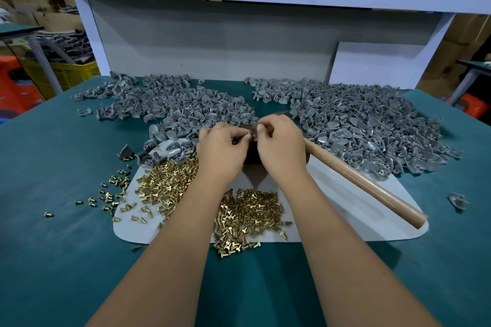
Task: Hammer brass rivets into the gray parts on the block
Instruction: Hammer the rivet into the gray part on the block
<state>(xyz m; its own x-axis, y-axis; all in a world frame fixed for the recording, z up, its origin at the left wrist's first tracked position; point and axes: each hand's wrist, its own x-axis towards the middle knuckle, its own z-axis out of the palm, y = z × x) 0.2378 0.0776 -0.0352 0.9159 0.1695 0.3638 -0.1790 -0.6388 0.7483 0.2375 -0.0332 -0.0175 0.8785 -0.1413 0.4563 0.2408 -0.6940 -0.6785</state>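
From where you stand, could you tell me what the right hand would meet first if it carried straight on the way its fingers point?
Probably the left hand: the right hand points leftward at its fingertips.

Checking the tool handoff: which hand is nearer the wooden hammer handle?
Right. The right hand lies over the upper end of the wooden hammer handle; the left hand sits further left, beyond the right hand.

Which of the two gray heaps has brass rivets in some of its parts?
The right heap: near its front edge, brass shows in several gray parts. The left heap shows plain gray parts only, with no brass visible in them.
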